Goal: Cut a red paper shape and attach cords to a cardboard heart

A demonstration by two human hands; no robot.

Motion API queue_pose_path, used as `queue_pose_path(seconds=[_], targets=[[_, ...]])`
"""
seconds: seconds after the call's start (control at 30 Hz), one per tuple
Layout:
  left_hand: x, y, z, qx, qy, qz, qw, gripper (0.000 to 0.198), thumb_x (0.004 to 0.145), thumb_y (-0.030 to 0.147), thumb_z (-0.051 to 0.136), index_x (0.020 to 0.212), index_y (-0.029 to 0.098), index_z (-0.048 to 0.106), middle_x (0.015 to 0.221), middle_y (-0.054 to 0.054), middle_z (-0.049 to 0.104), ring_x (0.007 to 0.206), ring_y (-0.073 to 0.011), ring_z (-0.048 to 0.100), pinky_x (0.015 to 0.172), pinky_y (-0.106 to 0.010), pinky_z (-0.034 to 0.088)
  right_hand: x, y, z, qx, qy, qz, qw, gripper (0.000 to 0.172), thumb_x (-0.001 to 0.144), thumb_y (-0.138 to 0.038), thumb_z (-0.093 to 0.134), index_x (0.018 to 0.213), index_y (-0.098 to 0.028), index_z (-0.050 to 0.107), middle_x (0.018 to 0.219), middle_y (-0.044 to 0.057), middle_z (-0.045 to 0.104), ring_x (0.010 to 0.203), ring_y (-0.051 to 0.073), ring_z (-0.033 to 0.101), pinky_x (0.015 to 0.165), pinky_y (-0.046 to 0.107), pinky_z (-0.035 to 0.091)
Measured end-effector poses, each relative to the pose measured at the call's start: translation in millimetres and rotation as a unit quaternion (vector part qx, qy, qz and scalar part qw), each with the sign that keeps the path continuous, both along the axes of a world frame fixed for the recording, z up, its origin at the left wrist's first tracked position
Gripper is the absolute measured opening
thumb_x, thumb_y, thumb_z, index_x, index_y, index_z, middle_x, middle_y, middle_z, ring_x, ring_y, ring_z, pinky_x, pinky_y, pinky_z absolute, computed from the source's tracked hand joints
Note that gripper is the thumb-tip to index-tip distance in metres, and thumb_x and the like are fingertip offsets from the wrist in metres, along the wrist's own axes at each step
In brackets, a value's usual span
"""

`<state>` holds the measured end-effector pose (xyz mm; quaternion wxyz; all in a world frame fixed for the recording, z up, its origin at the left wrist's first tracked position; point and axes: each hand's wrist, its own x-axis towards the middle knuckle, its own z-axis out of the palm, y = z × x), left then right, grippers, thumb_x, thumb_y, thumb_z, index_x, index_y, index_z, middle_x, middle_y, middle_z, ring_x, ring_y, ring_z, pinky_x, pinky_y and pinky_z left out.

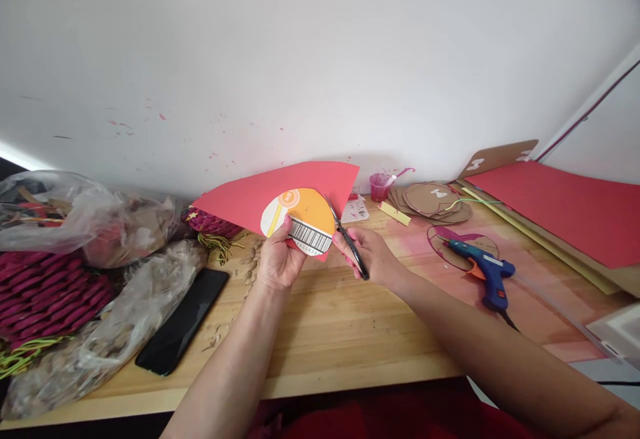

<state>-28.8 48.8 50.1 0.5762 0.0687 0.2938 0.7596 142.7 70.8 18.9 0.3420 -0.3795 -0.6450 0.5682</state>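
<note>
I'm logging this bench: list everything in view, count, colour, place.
Printed disc: 1, orange-white, centre
Scissors: 1, black, right of disc
Cut sheet: 1, red, behind disc
Cup: 1, pink, by wall
Paper scrap: 1, white, beside cup
Strip: 1, yellow, before cup
Cutouts: several, brown, right of cup
Glue gun: 1, blue, right
Large sheet: 1, red, far right
Box: 1, white, right edge
Phone: 1, black, left
Woven pieces: 2, magenta, left
Plastic bags: 2+, clear, left
Bits: many, brown, beside phone
Bench: 1, wood-brown, below
Wall: 1, white, behind
Left grip: 1, pink-stained, holding disc
Right grip: 1, pink-stained, holding scissors
</note>
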Motion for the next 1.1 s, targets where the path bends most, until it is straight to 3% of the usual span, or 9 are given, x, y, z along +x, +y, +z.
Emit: queue_pose_path(seconds=[0.27, 0.47, 0.6, 0.77, 1.1], targets=[[-4.6, 2.2, -0.9, 0.006, -0.008, 0.001, 1.0, 0.041, 0.098, 0.008, 0.048, 0.137, 0.012, 0.059, 0.112, -0.013, 0.077, 0.103, -0.0218, 0.075, 0.109, -0.039, 0.051, 1.8, 0.3, 4.3, -0.006, -0.006, 0.011, 1.0, 0.054, 0.082, -0.069, 0.065, 0.07, -0.022, 0.042, 0.057, -0.006, 0.041, 0.043, 0.009, 0.04, 0.037, 0.024, 0.037], [-4.6, 0.2, 0.5, 0.013, -0.008, -0.007, 1.0, 0.037, 0.098, 0.007, 0.048, 0.132, 0.011, 0.062, 0.105, -0.011, 0.079, 0.088, -0.0179, 0.077, 0.107, -0.038, 0.052, 2.8, 0.1, 3.0, 0.005, -0.01, 0.01, 1.0, 0.056, 0.083, -0.065, 0.066, 0.069, -0.023, 0.032, 0.058, -0.007, 0.041, 0.044, 0.008, 0.04, 0.038, 0.022, 0.035], [-5.1, -0.5, 0.7, 0.012, -0.007, -0.016, 1.0, 0.04, 0.098, 0.008, 0.047, 0.136, 0.009, 0.059, 0.108, -0.014, 0.078, 0.092, -0.0201, 0.077, 0.107, -0.04, 0.052, 3.7, -0.1, 6.1, 0.003, -0.041, 0.004, 0.999, 0.058, 0.082, -0.067, 0.067, 0.069, -0.023, 0.03, 0.058, -0.006, 0.044, 0.045, 0.009, 0.043, 0.04, 0.023, 0.037], [-5.1, 0.9, -1.0, 0.016, -0.009, -0.023, 1.0, 0.041, 0.098, 0.008, 0.048, 0.138, 0.01, 0.058, 0.112, -0.014, 0.077, 0.095, -0.0209, 0.077, 0.108, -0.041, 0.051, 3.0, -0.9, 8.3, -0.013, -0.015, 0.024, 1.0, 0.053, 0.082, -0.069, 0.065, 0.071, -0.022, 0.042, 0.059, -0.006, 0.045, 0.045, 0.01, 0.045, 0.041, 0.024, 0.042], [-7.8, 1.3, -1.1, 0.008, -0.016, -0.014, 1.0, 0.043, 0.097, 0.007, 0.05, 0.14, 0.011, 0.056, 0.117, -0.016, 0.075, 0.103, -0.0234, 0.075, 0.108, -0.041, 0.051, 5.1, 5.0, 4.4, -0.005, -0.028, 0.002, 1.0, 0.055, 0.078, -0.069, 0.069, 0.067, -0.022, 0.042, 0.056, -0.007, 0.042, 0.041, 0.008, 0.04, 0.036, 0.024, 0.034]])
